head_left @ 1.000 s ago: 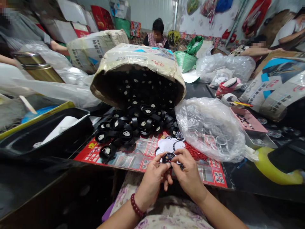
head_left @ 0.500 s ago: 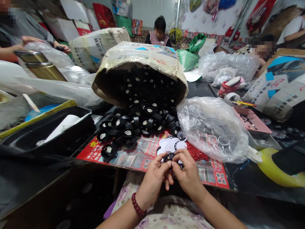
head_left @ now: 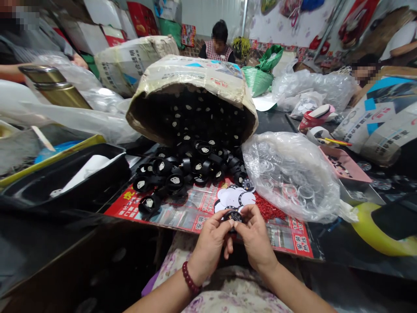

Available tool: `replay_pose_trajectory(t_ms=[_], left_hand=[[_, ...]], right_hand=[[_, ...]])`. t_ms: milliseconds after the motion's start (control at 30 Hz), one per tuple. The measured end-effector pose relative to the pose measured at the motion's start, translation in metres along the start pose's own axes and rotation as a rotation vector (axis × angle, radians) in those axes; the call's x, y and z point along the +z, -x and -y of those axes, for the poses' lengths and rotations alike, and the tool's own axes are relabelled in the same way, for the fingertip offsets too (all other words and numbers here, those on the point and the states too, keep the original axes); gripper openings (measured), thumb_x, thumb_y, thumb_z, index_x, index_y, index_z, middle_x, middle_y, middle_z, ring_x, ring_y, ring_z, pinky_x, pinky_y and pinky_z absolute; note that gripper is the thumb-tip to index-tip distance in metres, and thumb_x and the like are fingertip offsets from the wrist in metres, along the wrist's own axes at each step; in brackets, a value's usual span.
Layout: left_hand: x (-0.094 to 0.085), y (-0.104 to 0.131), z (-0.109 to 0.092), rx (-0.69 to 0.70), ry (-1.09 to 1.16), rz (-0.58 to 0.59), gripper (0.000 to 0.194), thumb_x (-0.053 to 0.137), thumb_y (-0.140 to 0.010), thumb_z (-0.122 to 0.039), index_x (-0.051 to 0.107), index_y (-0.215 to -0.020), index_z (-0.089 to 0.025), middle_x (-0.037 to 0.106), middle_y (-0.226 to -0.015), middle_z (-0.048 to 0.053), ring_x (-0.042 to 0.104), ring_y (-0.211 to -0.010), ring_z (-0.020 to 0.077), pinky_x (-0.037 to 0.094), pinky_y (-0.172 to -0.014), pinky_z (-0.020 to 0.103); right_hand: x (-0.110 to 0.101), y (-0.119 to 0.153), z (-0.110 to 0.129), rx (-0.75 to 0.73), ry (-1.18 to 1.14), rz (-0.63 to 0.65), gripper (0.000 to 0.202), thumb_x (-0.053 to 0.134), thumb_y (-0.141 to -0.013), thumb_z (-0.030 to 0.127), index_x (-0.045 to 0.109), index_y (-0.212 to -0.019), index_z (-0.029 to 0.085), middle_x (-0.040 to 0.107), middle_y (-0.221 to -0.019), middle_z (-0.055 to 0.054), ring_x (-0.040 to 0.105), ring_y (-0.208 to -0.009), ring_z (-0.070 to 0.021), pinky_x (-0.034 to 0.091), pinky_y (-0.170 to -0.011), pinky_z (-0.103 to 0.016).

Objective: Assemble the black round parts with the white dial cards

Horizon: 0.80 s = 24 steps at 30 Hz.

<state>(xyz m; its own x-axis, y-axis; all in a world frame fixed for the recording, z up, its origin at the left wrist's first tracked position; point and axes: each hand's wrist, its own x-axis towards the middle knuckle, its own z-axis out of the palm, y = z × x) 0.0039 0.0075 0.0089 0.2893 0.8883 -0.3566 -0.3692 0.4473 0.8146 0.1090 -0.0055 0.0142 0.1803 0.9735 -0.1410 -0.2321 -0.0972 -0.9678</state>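
Note:
A small round black dial piece [head_left: 233,216], marked like a gauge or watch face, is held between both hands above the front edge of the mat. My left hand [head_left: 213,237] grips its left side, and my right hand [head_left: 256,234] closes on the right side, thumbs meeting on the near rim. Just beyond lie overlapping white discs [head_left: 233,198] and a printed black dial disc [head_left: 248,185]. Red thin pieces [head_left: 269,208] are heaped right of them. Black round cases [head_left: 175,182] with pale plates inside spill from a large sack [head_left: 192,71].
A clear bag of transparent rings [head_left: 293,174] sits to the right, before a pink tray [head_left: 345,163] and a yellow tape roll [head_left: 368,226]. On the left are a black tray [head_left: 97,182] and a gold flask [head_left: 60,89]. Co-workers [head_left: 220,45] sit around the table.
My right fingers have shifted from the face of the dial piece to its right rim, so more of the face shows. The surrounding heaps look the same.

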Motion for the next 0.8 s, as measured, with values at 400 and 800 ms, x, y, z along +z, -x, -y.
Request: replay_pose_trajectory(t_ms=[400, 800], left_hand=[[-0.002, 0.001, -0.012, -0.111, 0.052, 0.076, 0.043, 0.053, -0.081, -0.053, 0.056, -0.105, -0.017, 0.063, -0.071, 0.001, 0.060, -0.040, 0.0109, 0.039, -0.026, 0.015], [-0.001, 0.006, 0.005, -0.192, 0.052, 0.099, 0.034, 0.060, -0.079, -0.046, 0.054, -0.096, -0.017, 0.051, -0.040, -0.006, 0.043, -0.028, 0.0065, 0.031, -0.027, 0.011]], right_hand=[[-0.040, -0.006, 0.020, -0.403, 0.542, 0.144, 0.016, 0.044, -0.085, 0.014, 0.059, -0.086, 0.019, 0.058, -0.093, -0.005, 0.055, -0.086, -0.0172, 0.043, -0.076, -0.029], [-0.021, 0.003, 0.011, -0.748, 1.143, 0.116, 0.025, 0.032, -0.092, 0.015, 0.051, -0.076, 0.018, 0.056, -0.077, -0.007, 0.051, -0.073, -0.0197, 0.045, -0.066, -0.031]])
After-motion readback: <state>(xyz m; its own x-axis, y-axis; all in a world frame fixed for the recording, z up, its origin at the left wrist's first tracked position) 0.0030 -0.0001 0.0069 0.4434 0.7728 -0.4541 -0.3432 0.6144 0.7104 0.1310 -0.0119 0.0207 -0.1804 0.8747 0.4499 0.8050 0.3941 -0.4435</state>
